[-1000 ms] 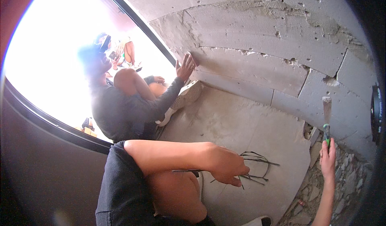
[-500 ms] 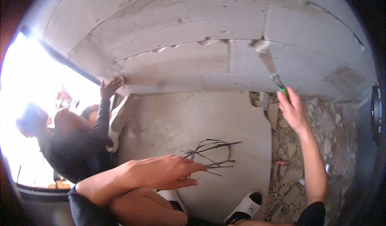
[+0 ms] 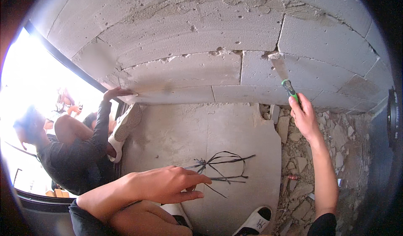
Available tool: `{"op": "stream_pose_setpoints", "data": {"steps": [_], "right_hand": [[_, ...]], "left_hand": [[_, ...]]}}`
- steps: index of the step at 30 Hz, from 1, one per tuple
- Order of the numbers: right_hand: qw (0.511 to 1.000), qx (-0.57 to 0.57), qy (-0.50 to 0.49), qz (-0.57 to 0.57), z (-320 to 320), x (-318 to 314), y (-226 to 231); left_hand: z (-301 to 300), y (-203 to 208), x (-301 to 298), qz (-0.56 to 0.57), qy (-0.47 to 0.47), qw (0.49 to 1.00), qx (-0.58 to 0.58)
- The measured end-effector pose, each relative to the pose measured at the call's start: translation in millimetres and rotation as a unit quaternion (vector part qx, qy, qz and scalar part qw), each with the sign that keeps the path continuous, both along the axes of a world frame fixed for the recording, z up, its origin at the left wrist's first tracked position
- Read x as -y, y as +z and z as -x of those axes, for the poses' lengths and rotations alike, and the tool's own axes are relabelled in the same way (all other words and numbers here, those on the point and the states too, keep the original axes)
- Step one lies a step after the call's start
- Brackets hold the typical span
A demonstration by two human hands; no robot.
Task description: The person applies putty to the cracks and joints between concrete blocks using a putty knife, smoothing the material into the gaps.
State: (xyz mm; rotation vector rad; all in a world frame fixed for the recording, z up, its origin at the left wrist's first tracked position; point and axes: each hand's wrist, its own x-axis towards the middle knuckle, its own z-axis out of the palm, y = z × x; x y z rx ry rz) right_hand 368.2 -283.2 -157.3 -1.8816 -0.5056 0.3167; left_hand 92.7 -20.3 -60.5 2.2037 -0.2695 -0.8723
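My right hand [image 3: 305, 117] is closed round the green and black handle of a putty knife [image 3: 286, 80]. Its blade points up at the grey block wall [image 3: 176, 70], with a dab of mortar [image 3: 275, 56] at the tip. The tip is by the lower end of an upright joint between blocks. My left hand [image 3: 172, 184] hangs over my bent knee, fingers loosely apart and empty. Beyond its fingertips a tangle of black ties [image 3: 222, 166] lies on the floor slab [image 3: 176, 131]; hand and ties overlap in view, and I cannot tell whether they touch.
At the left a co-worker [image 3: 75, 152] crouches by a bright opening, one hand [image 3: 119, 93] at the wall's foot. Broken rubble [image 3: 302, 164] covers the ground along the slab's right edge. My slippered foot [image 3: 255, 221] rests on the slab. A dark surface [image 3: 384, 164] borders the right.
The picture has sharpened and shifted slightly. My putty knife stays by the same joint, and my left hand keeps its pose. The co-worker's hand has flattened and lowered against the wall.
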Motion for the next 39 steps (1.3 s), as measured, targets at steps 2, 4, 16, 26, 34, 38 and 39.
{"op": "stream_pose_setpoints", "data": {"steps": [2, 4, 16, 26, 34, 38, 39], "right_hand": [[1.000, -0.013, 0.004, 0.004, -0.2, -9.6, 0.6], [1.000, -0.003, 0.016, -0.005, -0.9, -20.4, -12.5], [0.996, -0.057, -0.047, 0.042, -19.4, 1.7, -23.4], [0.996, -0.035, -0.077, 0.028, -24.9, 11.7, -15.9], [0.999, 0.040, 0.022, -0.017, -17.8, -19.8, -11.6], [0.999, 0.049, 0.007, 0.000, -19.2, -4.3, -9.3], [0.999, 0.054, 0.003, 0.004, -19.2, -2.6, -10.2]], "left_hand": [[4.2, -1.2, -4.6, -0.010, 0.001, 1.000, -0.020], [14.3, -2.6, -12.9, -0.019, 0.005, 0.999, -0.028], [26.2, -17.5, -12.4, -0.039, 0.000, 0.999, -0.012], [24.2, -23.2, -16.2, -0.044, 0.000, 0.999, 0.019], [26.6, -2.6, -8.7, -0.104, -0.001, 0.990, -0.096], [11.5, 3.0, -0.5, -0.107, 0.002, 0.986, -0.125], [12.5, 0.0, -3.9, -0.123, -0.011, 0.985, -0.121]]}}
